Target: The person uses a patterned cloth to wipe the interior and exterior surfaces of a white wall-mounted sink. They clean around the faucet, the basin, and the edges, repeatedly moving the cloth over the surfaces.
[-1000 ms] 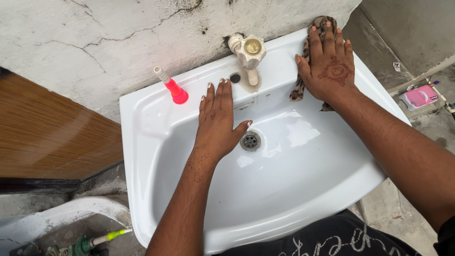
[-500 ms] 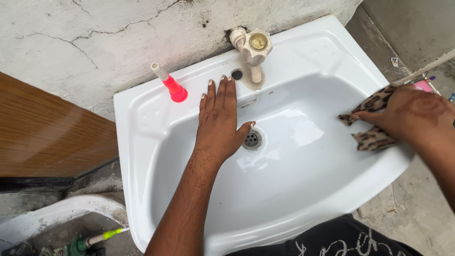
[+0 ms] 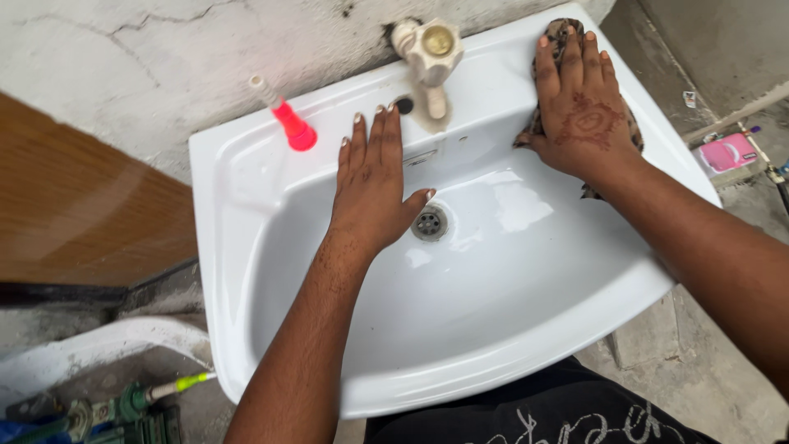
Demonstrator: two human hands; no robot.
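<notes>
Far out from the left hand, low on the ground: a green-and-yellow tool (image 3: 177,385) among green fittings, and a white curved pipe (image 3: 99,349) above it. A brown wood panel (image 3: 74,197) stands against the cracked wall, well apart from the hand.

White sink (image 3: 263,271) — wall-mounted, basin glossy. On its back ledge, up and outward of the left hand's fingertips, a pink-red toothbrush-like item (image 3: 288,123) with a pale tip stands tilted, near but not touching the hand.

Left hand (image 3: 374,185): flat, palm down, fingers spread and extended, pressed on the back slope of the basin. Grasps nothing. Fingertips reach almost to the ledge, just short of the small dark overflow hole (image 3: 403,105). The metal drain (image 3: 430,222) lies just beside the thumb, on its inner side.

Between the two hands, up on the ledge: a cream-coloured tap (image 3: 431,53) with a brassy top, spout pointing down toward the basin.

Right hand (image 3: 579,115): palm down, fingers straight, pressing a dark patterned cloth (image 3: 567,33) flat against the sink's back right corner. A henna design shows on the back of the hand. The cloth lies under the palm — edges show beyond the fingertips and past the wrist side.

Outward of the right hand, off the sink on the floor: a pink packet (image 3: 727,152), well apart.
</notes>
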